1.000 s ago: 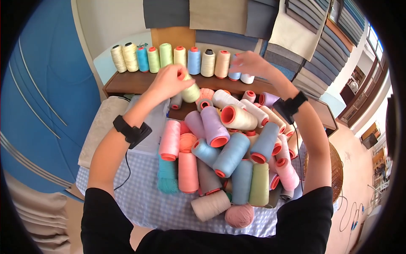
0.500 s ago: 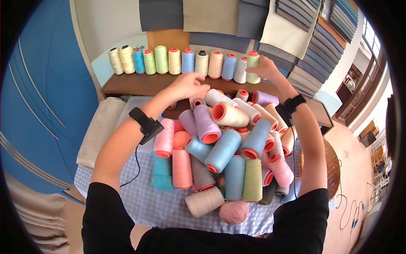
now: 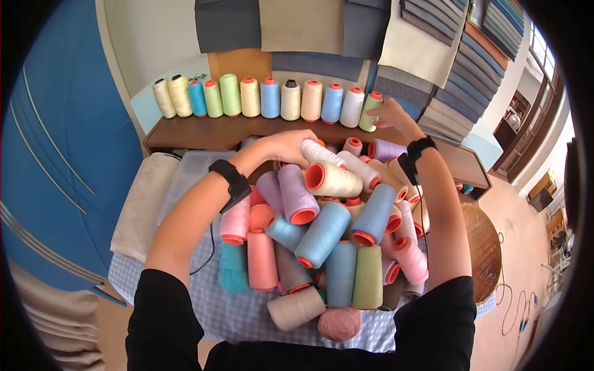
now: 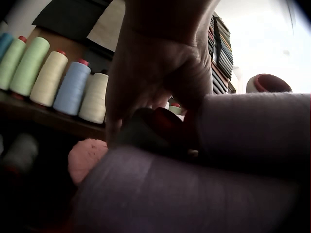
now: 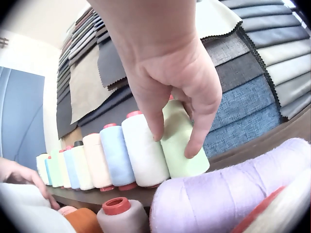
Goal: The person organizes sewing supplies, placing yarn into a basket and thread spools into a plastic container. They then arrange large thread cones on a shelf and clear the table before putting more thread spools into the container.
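Note:
My right hand (image 3: 391, 114) holds a light green thread cone (image 5: 181, 141) with thumb and fingers around its sides. The cone stands at the right end of a row on the brown shelf, beside a white cone (image 5: 142, 150). My left hand (image 3: 291, 146) reaches into the back of a heap of thread cones. It lies against a white cone (image 3: 318, 152), near lavender cones (image 3: 298, 193) and a cream cone (image 3: 337, 179). In the left wrist view its fingertips are hidden behind a dark cone with a red core, so I cannot tell whether they grip anything.
The brown shelf (image 3: 185, 134) bears a row of upright cones at the back. A checkered cloth (image 3: 210, 312) lies under the heap, with a pink yarn ball (image 3: 340, 324) in front. A clear plastic box (image 3: 195, 176) sits left; a wicker basket (image 3: 482, 247) stands right. Fabric samples (image 3: 302, 26) hang behind.
A light green cone was in my left hand a second ago; one now stands at the row's right end in my right hand. My left hand has moved right and down into the heap.

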Demonstrator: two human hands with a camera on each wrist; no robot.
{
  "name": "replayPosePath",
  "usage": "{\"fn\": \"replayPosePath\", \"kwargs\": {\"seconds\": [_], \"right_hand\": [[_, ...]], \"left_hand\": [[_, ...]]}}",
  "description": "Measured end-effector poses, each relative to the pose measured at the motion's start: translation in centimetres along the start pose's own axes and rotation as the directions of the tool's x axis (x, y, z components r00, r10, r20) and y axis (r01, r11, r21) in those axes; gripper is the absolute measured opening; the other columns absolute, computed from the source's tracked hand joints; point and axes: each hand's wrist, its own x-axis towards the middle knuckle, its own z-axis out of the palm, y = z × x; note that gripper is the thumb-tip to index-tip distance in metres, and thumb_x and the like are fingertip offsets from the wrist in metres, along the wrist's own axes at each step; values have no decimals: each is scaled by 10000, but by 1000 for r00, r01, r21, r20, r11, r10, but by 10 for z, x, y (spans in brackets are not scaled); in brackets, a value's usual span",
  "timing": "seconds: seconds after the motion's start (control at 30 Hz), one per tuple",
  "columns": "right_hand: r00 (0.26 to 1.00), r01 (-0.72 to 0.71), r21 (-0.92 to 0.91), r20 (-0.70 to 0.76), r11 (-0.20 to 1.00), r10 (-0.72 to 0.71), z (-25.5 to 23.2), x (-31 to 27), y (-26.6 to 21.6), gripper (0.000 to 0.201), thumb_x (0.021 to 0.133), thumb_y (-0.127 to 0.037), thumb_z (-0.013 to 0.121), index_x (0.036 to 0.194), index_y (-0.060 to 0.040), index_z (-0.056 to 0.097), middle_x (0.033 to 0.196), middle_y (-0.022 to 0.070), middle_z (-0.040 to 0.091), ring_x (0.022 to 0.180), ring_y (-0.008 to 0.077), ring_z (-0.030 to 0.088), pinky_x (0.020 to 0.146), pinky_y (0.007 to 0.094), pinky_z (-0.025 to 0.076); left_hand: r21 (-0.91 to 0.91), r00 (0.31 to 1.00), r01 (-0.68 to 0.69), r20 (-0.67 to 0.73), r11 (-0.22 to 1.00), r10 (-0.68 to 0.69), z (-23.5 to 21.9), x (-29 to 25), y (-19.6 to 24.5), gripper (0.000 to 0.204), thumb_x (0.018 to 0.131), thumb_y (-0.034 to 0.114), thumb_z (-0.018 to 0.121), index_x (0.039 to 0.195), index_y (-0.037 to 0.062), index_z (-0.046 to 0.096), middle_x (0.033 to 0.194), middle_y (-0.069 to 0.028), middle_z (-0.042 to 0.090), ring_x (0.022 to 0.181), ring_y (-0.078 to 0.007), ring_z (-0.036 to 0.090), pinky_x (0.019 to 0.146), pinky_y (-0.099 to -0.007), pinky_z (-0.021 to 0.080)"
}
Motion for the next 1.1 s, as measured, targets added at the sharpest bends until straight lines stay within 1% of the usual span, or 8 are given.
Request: {"fn": "replayPosePath", "kwargs": {"seconds": [0.13, 0.23, 0.3, 0.43, 0.6, 0.77, 0.93, 1.1], "right_hand": [[986, -119, -178, 94, 977, 137, -24, -29, -30, 432, 740, -352, 680, 844, 64, 624, 733, 170, 636, 593, 232, 656, 507, 332, 540], [982, -28, -425, 158, 905, 105, -19, -61, -63, 443, 769, -394, 650, 783, 49, 645, 727, 184, 630, 677, 227, 657, 561, 300, 538], [920, 312, -191, 306, 931, -246, -8, -71, -73, 497, 822, -451, 612, 943, 31, 596, 821, 98, 606, 753, 171, 637, 611, 247, 533], [871, 91, 289, 441, 953, -217, 9, -128, -108, 515, 823, -415, 634, 1088, 12, 526, 859, 92, 595, 715, 142, 608, 614, 225, 517], [915, 196, 232, 306, 953, -263, -18, -108, -102, 531, 796, -317, 692, 1162, -3, 471, 854, 87, 580, 615, 107, 562, 572, 231, 509], [993, 121, -229, 34, 966, -116, -57, -77, -63, 581, 665, -298, 756, 1109, -20, 505, 927, 113, 602, 688, 184, 625, 525, 284, 529], [992, 52, -365, -86, 929, -90, -50, -38, -5, 580, 633, -200, 741, 1122, -37, 475, 973, 170, 614, 812, 285, 647, 530, 333, 559], [989, 74, -246, -108, 967, -103, -38, -9, 20, 591, 664, -193, 724, 1164, -53, 442, 963, 161, 626, 796, 282, 650, 562, 350, 553]], "left_hand": [[53, 988, -85, -125, 995, 92, -11, -12, 1, 665, 577, 225, 812, 1135, 45, 498, 1019, -108, 595, 912, -187, 588, 796, -312, 477], [-6, 968, -91, -235, 996, 87, -22, -17, 0, 615, 611, 218, 807, 1108, 34, 495, 991, -85, 585, 901, -161, 569, 783, -292, 469], [-12, 941, -107, -323, 994, 98, -28, -15, -3, 602, 649, 259, 812, 1101, 22, 493, 1004, -89, 578, 941, -157, 553, 802, -288, 461], [-250, 903, -107, -429, 962, -11, -18, -19, 21, 607, 721, 310, 775, 1127, -20, 468, 1000, -109, 580, 948, -159, 564, 794, -276, 467], [-453, 921, -78, -374, 888, -110, 2, -17, 33, 774, 754, 380, 733, 1259, -84, 375, 1048, -157, 590, 924, -199, 600, 784, -303, 494], [320, 988, -72, -106, 945, 112, 23, -55, 76, 773, 697, 505, 702, 1260, 29, 469, 1054, -232, 569, 998, -336, 553, 855, -364, 448], [245, 982, -153, -73, 957, 175, 28, -58, 74, 687, 679, 451, 722, 1196, 54, 504, 1036, -233, 569, 975, -344, 549, 824, -384, 444], [239, 978, -139, -116, 961, 171, 32, -58, 69, 705, 690, 444, 711, 1221, 50, 467, 1021, -224, 587, 969, -334, 569, 832, -389, 443]]}}
